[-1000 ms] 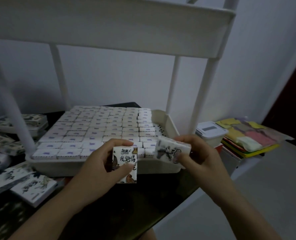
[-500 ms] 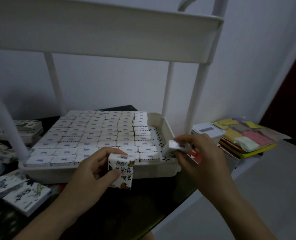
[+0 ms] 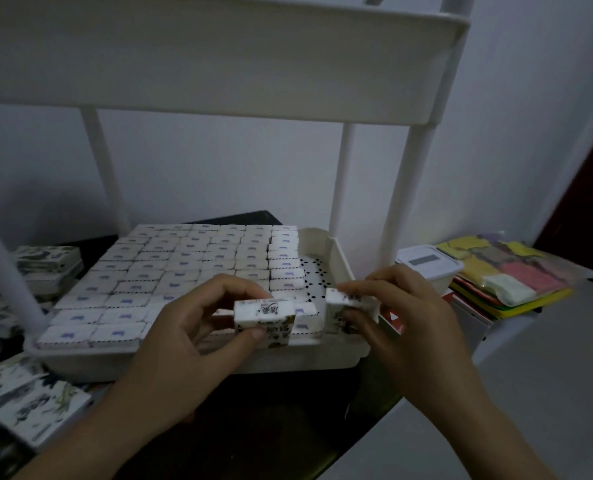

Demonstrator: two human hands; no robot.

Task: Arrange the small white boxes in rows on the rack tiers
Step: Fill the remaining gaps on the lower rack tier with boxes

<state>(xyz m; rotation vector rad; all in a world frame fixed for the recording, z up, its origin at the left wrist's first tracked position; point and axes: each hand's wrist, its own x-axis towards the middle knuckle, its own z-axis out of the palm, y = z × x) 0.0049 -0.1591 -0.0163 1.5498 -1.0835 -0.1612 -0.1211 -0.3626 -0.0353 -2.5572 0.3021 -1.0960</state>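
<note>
A white rack tier [image 3: 302, 361] holds several rows of small white boxes [image 3: 191, 261] packed side by side. A strip of its perforated floor [image 3: 317, 275] shows bare along the right wall. My left hand [image 3: 184, 337] pinches one small white box [image 3: 265, 317] with black characters over the tier's front edge. My right hand [image 3: 402, 317] holds another small white box [image 3: 345, 301] upright in the front right corner, beside the last filled row.
An upper rack tier [image 3: 218, 53] hangs overhead on white posts [image 3: 405, 195]. Printed packs [image 3: 28, 403] lie on the dark table at left. At right sit a white lidded container [image 3: 426, 265] and a stack of coloured packets [image 3: 509, 275].
Both hands moved forward over the tier. The right hand's box turned upright and went down into the front right corner; the left hand's box rose to the tier's front edge.
</note>
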